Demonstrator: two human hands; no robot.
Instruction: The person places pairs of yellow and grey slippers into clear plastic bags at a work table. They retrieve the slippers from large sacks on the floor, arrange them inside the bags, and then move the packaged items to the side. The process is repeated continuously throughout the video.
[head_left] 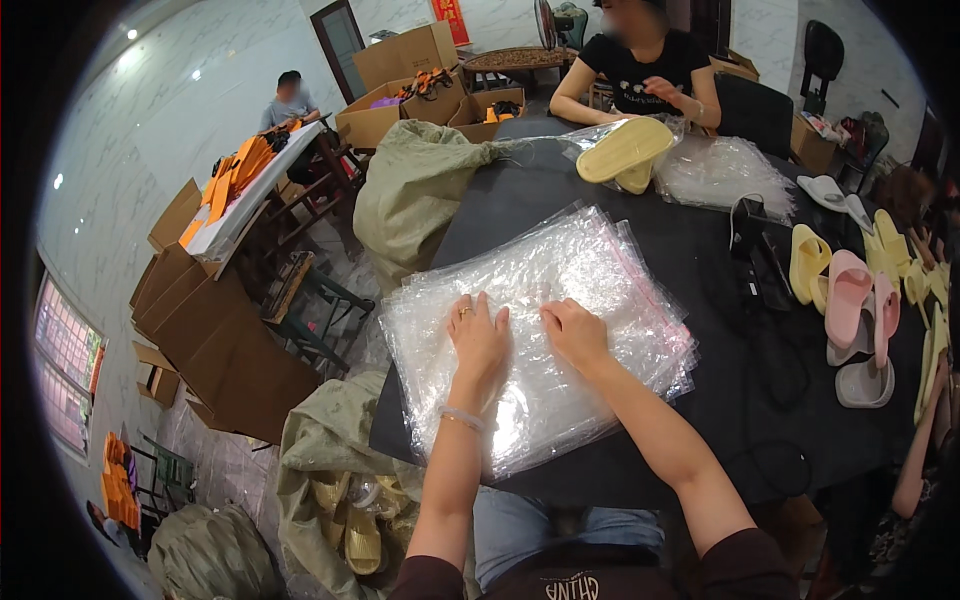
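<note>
From my head camera, a stack of clear plastic bags (540, 330) lies in front of me on the black table (700, 260). Its long axis runs from about 7 o'clock to 1 o'clock, the far end pointing toward the person in black across the table. The pink-lined edges of the bags fan out along the 3 o'clock side.

My left hand (478, 338) lies flat and spread on top of the stack, fingers toward 12 o'clock, grasping nothing. My right hand (574, 332) sits just beside it, knuckles bent, fingertips pressed into the top bag; I cannot tell whether it pinches the film.

The stack's near-left corner hangs over the table edge at 7 o'clock, above an olive sack (330, 450) holding yellow slippers. At 3 o'clock there is bare black tabletop between the bags and a row of slippers (850, 290), yellow, pink and grey. At 12 to 1 o'clock, well apart, lies a bagged yellow slipper (625, 150) beside another pile of bags (725, 170). At 11 o'clock another olive sack (415, 190) slumps against the table.
</note>
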